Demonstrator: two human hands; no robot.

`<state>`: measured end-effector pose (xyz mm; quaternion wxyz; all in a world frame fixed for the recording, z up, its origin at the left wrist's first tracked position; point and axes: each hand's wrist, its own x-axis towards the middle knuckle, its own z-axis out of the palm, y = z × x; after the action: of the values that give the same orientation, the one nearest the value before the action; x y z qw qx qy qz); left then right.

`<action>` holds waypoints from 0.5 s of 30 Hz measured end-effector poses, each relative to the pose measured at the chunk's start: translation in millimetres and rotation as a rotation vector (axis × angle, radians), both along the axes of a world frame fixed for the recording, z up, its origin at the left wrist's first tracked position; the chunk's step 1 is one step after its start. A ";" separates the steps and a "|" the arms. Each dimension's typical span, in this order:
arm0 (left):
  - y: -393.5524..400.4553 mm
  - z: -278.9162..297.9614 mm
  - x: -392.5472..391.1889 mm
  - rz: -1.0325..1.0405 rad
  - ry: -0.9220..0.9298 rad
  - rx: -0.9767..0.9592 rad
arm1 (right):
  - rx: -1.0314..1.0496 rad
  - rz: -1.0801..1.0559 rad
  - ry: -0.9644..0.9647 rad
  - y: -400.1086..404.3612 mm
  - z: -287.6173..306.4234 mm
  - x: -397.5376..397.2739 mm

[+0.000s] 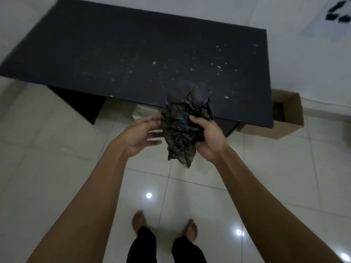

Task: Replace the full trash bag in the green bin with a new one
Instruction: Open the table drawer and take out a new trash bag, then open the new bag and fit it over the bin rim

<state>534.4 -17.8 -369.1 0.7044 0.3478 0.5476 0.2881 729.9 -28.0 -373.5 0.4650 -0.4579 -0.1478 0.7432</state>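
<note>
Right hand (208, 138): one. My arm reaches forward from lower right, palm turned inward and up; thumb and fingers are curled round the right side of the crumpled black trash bag (183, 130), gripping it.

Left hand (141, 134): one. My arm reaches forward from lower left, palm facing the bag; the fingers are straight and slightly spread, their tips at the bag's left edge. Whether they actually touch the plastic I cannot tell.

Trash bag: one, black, bunched and wrinkled, held in the air between my hands, in front of the near edge of the table, its lower tail hanging below my right palm.

Table (133, 54): one, dark top flecked with pale specks and dust, standing against a white wall.

Cardboard box (288, 118): one, open at the top, on the floor just beside the table's right end, partly under it.

Feet: two, bare, on the glossy white tile floor (57, 168), below dark trouser legs.

Light reflections on the tiles: four bright spots.

Dark marks on the wall, top right: blurred, not legible.
</note>
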 end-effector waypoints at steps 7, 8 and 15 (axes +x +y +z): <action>-30.6 53.9 -129.6 0.144 0.007 0.057 | -0.045 0.175 0.196 -11.6 54.7 -143.3; -33.8 59.9 -151.0 0.159 0.017 0.060 | -0.048 0.194 0.223 -11.0 59.1 -165.8; -55.5 94.9 -295.6 0.350 0.156 0.135 | -0.007 0.366 0.332 -8.1 86.2 -325.2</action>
<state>238.8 -73.3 -274.2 0.5740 0.3153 0.6321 0.4142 404.7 -36.1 -287.3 0.3389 -0.2966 -0.1470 0.8806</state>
